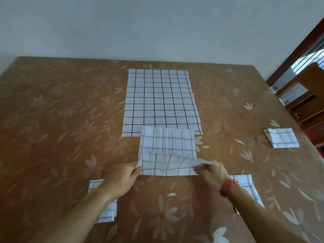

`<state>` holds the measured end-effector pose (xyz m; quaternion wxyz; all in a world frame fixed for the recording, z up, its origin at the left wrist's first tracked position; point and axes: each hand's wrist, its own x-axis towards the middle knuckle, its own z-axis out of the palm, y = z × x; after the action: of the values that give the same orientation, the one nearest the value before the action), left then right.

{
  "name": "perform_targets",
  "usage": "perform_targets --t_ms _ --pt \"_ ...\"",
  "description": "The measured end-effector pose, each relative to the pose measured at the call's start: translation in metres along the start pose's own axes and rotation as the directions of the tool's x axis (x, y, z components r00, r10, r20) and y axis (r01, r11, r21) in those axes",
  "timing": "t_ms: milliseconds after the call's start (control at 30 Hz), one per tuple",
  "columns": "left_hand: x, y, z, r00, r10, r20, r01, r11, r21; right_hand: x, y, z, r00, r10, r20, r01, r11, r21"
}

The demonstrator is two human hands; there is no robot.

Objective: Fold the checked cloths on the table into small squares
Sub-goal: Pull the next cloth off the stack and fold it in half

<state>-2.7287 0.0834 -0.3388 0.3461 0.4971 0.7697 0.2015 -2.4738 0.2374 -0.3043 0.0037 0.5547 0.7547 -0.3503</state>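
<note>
A white cloth with a faint blue check lies in front of me, partly folded. My left hand pinches its near left corner, and my right hand pinches the near right corner, so the near edge is raised off the table and curled over toward the far side. Beyond it a larger cloth with a bold black check lies spread flat. A folded checked square rests at the right. Two more folded cloths lie near me, one under my left forearm and one under my right forearm.
The table wears a brown cover with a pale flower pattern and meets a plain wall at the far edge. Wooden furniture and a barred window stand off the right side.
</note>
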Motion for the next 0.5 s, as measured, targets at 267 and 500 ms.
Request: perform_targets --t_ms 267,500 --pt "0.024 0.004 -0.001 0.985 -0.112 -0.134 0.086 0.979 -0.183 0.036 0.011 0.02 0.992 0.038 -0.121 -0.027 0.996 0.086" --pt "0.023 0.014 0.008 0.988 -0.087 -0.128 0.049 0.96 -0.276 0.057 0.017 0.028 0.988 0.057 -0.141 -0.047 0.996 0.077"
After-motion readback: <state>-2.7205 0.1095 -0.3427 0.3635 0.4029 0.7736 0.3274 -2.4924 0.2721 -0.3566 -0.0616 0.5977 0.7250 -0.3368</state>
